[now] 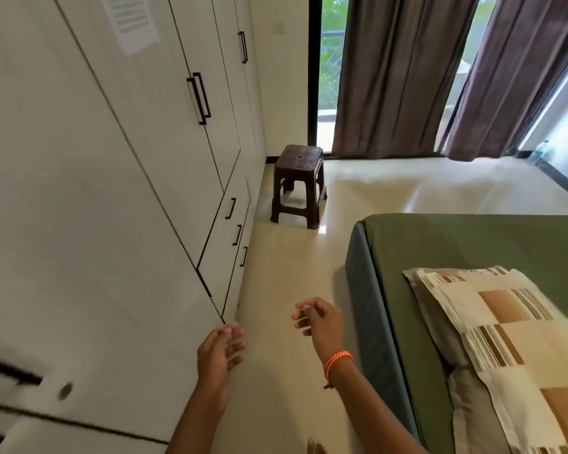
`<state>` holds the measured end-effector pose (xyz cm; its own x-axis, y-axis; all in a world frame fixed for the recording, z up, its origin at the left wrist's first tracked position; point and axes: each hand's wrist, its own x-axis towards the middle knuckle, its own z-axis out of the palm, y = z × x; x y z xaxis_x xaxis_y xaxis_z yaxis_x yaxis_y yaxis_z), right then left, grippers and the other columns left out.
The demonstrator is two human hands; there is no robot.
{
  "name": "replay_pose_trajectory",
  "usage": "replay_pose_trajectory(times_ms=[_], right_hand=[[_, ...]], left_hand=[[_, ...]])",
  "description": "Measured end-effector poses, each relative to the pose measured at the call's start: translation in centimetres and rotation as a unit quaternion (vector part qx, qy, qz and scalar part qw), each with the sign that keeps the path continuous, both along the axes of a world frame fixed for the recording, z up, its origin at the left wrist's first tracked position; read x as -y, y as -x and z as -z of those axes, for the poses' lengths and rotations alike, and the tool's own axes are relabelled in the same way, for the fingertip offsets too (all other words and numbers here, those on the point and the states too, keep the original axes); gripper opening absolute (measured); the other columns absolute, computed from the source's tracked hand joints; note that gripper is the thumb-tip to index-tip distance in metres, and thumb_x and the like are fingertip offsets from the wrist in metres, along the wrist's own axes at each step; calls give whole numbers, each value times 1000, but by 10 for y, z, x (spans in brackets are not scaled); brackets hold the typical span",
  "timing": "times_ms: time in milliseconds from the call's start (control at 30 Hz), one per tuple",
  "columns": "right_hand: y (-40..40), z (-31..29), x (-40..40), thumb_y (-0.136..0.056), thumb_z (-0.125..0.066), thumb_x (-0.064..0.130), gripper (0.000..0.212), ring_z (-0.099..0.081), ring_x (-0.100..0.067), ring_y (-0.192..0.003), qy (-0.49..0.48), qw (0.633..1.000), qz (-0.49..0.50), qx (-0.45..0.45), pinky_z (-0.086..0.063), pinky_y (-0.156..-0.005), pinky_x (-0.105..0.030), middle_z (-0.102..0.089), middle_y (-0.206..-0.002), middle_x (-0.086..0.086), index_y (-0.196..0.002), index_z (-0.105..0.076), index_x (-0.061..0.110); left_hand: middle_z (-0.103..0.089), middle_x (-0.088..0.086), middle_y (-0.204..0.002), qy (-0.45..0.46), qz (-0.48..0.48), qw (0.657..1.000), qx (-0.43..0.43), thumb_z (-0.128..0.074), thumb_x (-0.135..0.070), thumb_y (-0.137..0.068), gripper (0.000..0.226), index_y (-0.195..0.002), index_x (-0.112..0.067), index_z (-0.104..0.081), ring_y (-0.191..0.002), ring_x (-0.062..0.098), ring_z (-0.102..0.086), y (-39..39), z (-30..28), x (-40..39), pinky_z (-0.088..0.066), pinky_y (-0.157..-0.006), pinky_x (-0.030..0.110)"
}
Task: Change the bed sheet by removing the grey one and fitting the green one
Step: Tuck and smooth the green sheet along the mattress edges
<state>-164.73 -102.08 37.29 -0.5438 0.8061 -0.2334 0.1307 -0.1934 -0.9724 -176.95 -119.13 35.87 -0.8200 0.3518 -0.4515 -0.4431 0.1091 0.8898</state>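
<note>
While the green sheet point(473, 244) lies flat over the bed point(371, 309) with a pillow point(512, 339) on it, both my grips hold nothing: left hand point(218, 352) and right hand point(320, 319) hang over the floor point(292, 273), fingers loosely curled. No grey sheet is in view. Risk: an untucked corner could pull loose; the far corners cannot be checked from here. The tiled floor looks glossy, possibly slippery. Wardrobe point(112, 191) at left; stool point(298, 185) and curtains point(400, 73) ahead.
</note>
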Motion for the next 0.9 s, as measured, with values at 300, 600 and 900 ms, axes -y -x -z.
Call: replay_pose_trajectory(times_ms=[300, 600, 900], right_hand=[[155, -19, -175, -104, -49, 7, 26, -72, -20, -72, 6, 1000, 26, 10, -56, -66, -30, -76, -81, -8, -97, -74, 10], [326, 20, -361, -105, -50, 9, 27, -74, -23, -76, 9, 996, 61, 65, -58, -70, -33, -77, -82, -6, -95, -75, 13], [458, 7, -573, -102, -50, 6, 28, -74, -22, -75, 4, 981, 184, 64, -54, -64, -27, -77, -82, -4, -94, -75, 15]], left_hand=[[-77, 8, -104, -20, 27, 999, 1, -53, -19, -108, 25, -119, -9, -72, -91, 25, -69, 151, -14, -200, -54, -80, 40], [-77, 12, -112, -26, 97, 995, 0, -54, -23, -108, 24, -119, -13, -72, -97, 27, -70, 344, 22, -414, -55, -86, 45], [-78, 6, -108, 3, 260, 965, -19, -53, -26, -109, 24, -117, -18, -74, -97, 27, -71, 504, 13, -664, -56, -85, 43]])
